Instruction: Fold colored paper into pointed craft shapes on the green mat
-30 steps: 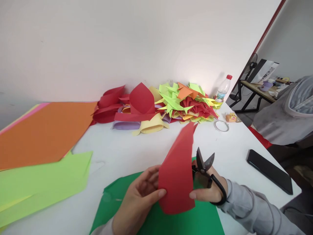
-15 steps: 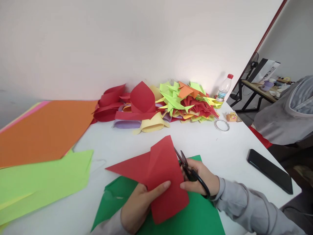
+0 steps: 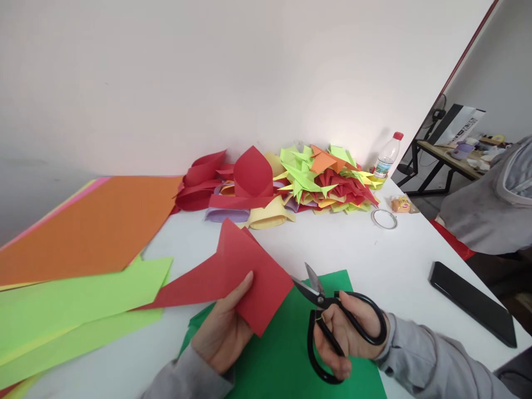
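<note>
My left hand (image 3: 222, 332) grips a folded red paper sheet (image 3: 236, 274), thumb on top, holding it over the white table (image 3: 374, 255). My right hand (image 3: 347, 332) holds black-handled scissors (image 3: 332, 316) with fingers through the loops. The blades are apart and their tips meet the red sheet's right edge. A dark green sheet (image 3: 286, 354) lies flat under both hands.
Large orange (image 3: 83, 227) and lime green sheets (image 3: 70, 310) lie at the left. A pile of folded coloured paper shapes (image 3: 286, 183) sits by the wall. A tape roll (image 3: 383, 218), water bottle (image 3: 388, 155), wrapped snack (image 3: 401, 205) and black phone (image 3: 474, 303) lie right. Another person's grey clothing (image 3: 490, 205) shows at right.
The red paper swung from upright to lying leftward and lower. My right hand shifted grip into the scissor loops and opened the blades at the paper's edge.
</note>
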Demonstrator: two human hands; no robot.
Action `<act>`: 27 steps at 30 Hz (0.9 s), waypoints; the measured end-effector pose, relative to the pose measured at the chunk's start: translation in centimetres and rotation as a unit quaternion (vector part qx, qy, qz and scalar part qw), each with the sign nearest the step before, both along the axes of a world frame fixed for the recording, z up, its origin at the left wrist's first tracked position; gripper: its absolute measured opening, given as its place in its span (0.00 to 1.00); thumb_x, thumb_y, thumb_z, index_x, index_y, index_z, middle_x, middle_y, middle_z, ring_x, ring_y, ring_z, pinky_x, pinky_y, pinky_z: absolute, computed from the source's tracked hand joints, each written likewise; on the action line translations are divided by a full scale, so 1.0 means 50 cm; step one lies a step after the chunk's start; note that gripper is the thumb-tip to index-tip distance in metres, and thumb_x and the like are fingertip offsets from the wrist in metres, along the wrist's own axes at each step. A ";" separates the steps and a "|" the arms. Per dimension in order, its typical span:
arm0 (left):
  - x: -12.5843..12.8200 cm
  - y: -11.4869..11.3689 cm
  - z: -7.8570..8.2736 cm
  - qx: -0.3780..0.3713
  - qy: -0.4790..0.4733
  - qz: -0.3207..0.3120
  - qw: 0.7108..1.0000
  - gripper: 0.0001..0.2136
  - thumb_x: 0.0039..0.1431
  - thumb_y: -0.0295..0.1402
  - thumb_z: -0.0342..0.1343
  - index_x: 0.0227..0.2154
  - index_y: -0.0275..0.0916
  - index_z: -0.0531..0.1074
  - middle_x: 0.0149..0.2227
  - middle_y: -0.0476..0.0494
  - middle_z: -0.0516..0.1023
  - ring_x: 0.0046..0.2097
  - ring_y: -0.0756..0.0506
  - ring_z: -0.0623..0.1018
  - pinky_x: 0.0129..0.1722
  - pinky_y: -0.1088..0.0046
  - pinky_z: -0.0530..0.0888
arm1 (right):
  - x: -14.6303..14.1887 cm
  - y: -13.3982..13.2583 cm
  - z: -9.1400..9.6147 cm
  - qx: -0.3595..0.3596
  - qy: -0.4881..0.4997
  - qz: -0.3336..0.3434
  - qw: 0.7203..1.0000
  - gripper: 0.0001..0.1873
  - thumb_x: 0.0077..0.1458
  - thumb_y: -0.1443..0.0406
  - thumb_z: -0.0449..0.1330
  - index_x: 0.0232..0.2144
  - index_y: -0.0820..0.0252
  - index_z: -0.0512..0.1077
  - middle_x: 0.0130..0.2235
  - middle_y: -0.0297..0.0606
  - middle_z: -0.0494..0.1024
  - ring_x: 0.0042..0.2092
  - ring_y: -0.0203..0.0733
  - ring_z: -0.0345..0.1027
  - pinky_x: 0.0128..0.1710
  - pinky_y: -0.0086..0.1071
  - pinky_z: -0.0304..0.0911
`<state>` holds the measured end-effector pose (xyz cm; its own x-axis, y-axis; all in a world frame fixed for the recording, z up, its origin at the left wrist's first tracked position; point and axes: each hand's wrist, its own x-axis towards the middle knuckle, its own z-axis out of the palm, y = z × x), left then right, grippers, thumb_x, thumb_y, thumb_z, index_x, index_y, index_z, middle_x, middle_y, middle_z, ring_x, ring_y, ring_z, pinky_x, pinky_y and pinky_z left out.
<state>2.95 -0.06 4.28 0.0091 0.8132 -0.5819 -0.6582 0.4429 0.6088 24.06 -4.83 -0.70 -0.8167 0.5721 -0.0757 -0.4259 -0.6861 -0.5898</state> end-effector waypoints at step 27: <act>-0.004 0.000 -0.021 0.032 0.089 -0.056 0.994 0.21 0.35 0.16 0.68 0.37 0.32 0.77 0.31 0.41 0.83 0.37 0.37 0.82 0.36 0.67 0.82 | 0.000 0.003 -0.014 0.002 -0.051 0.016 0.999 0.41 0.57 0.38 0.39 0.33 0.71 0.70 0.20 0.37 0.71 0.16 0.33 0.60 0.18 0.29 0.55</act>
<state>2.76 -0.06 3.21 0.0043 0.8484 -0.5294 -0.4865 0.4643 0.7401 24.07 -4.70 -1.38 -0.8223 0.5469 -0.1575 -0.3420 -0.6960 -0.6314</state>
